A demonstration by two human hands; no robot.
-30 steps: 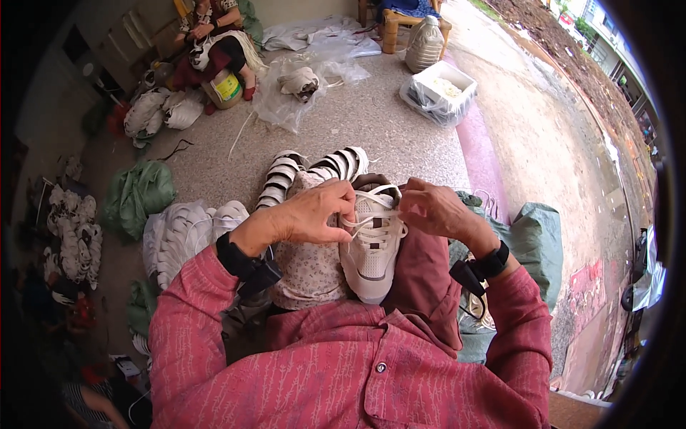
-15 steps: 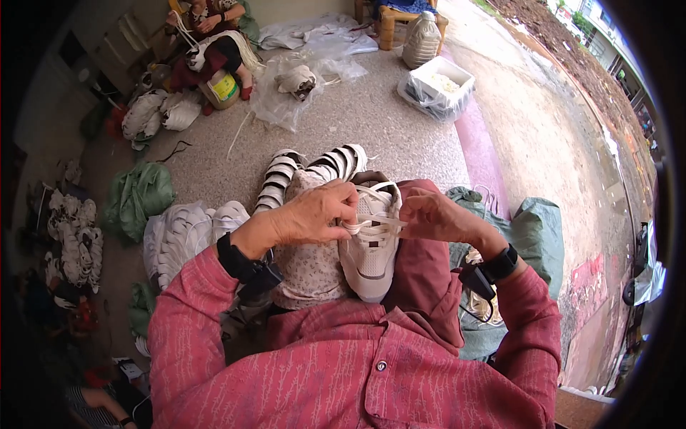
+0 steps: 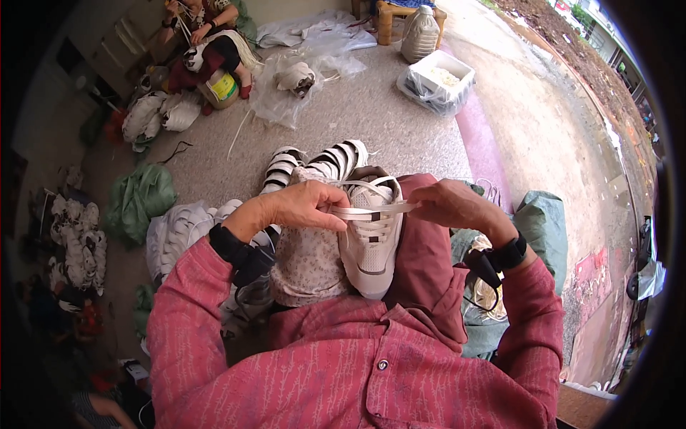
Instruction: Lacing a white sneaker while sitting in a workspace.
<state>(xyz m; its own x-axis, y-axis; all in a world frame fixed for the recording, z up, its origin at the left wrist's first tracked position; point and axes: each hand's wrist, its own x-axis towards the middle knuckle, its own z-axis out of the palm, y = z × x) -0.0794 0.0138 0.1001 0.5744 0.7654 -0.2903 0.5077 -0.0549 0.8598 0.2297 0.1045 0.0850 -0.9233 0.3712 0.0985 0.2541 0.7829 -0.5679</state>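
Note:
A white sneaker (image 3: 369,268) lies on my lap, its toe toward me and its collar away. Across its tongue a flat white shoelace (image 3: 375,211) is stretched sideways between my two hands. My left hand (image 3: 306,205) is closed on the lace at the shoe's left side. At the right side my right hand (image 3: 457,207) pinches the lace's other part between thumb and fingers. Lower rows of lacing are threaded through the eyelets, and a loop of lace stands near the collar. Under the shoe are a floral cloth (image 3: 307,268) and my dark red trousers (image 3: 429,279).
Stacks of white shoes (image 3: 179,236) stand to my left, beside a green sack (image 3: 139,204). More striped white shoes (image 3: 336,161) lie just beyond my knees. A green bag (image 3: 539,229) sits at my right. Farther off are a white bin (image 3: 421,69) and a seated person (image 3: 207,53) holding laces.
My hands have moved apart, drawing the lace taut across the shoe. The right hand has shifted right and up. The seated person's hands have moved as well.

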